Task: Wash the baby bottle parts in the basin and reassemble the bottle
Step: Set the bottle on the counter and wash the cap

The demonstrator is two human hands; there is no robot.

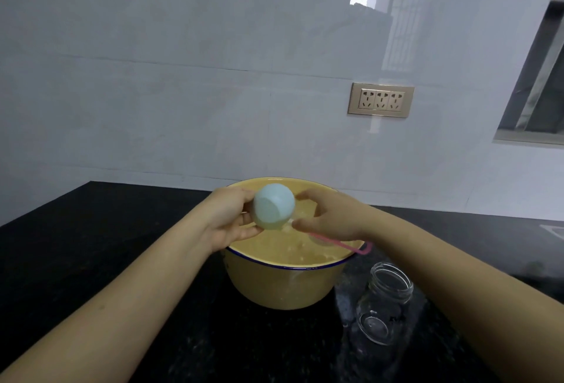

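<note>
My left hand (227, 221) grips the bottle cap (273, 207), fingers curled round its far side and thumb under its lower edge. The cap is a pale blue-white plastic dome, matte and opaque, its flat closed end turned toward me; the lower rim looks wet and slightly translucent. It is held above the yellow basin (283, 285), over the basin's far left part.

My right hand (332, 218) is just right of the cap, fingers loosely spread and gripping nothing. Forefinger and thumb tips lie close to the cap's side; I cannot tell whether they touch.

Cloudy water fills the blue-rimmed basin below both hands. A pink brush handle (341, 243) lies across the rim under my right palm. The clear glass bottle (386, 303), mouth open, stands on the black counter (91, 230) beneath my right forearm.
</note>
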